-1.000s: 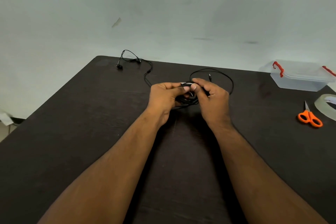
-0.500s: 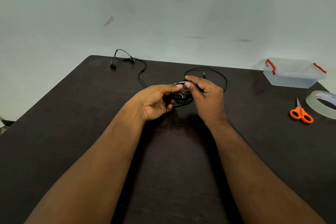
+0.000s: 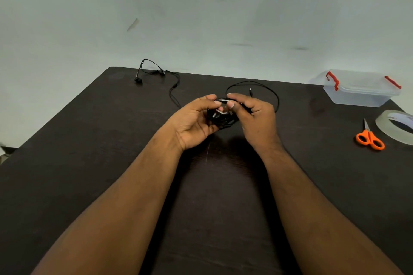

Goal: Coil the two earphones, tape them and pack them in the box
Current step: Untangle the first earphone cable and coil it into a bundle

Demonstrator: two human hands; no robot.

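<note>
A coiled black earphone (image 3: 220, 119) with a strip of clear tape on it sits between my hands above the dark table (image 3: 89, 152). My left hand (image 3: 194, 120) holds the coil from the left, palm turned up, thumb on top. From the right, my right hand (image 3: 254, 116) pinches the tape and coil with thumb and forefinger. A second black earphone (image 3: 266, 89) lies uncoiled behind my hands, its cable running left to the earbuds (image 3: 138, 80) at the far table edge. The clear plastic box (image 3: 359, 89) with red clips stands closed at the far right.
Orange-handled scissors (image 3: 369, 138) lie at the right, next to a roll of clear tape (image 3: 393, 127) at the table's right edge. A pale wall rises behind the table.
My left hand has turned palm-up under the coil and my right fingers have shifted on the tape. The view has drifted slightly.
</note>
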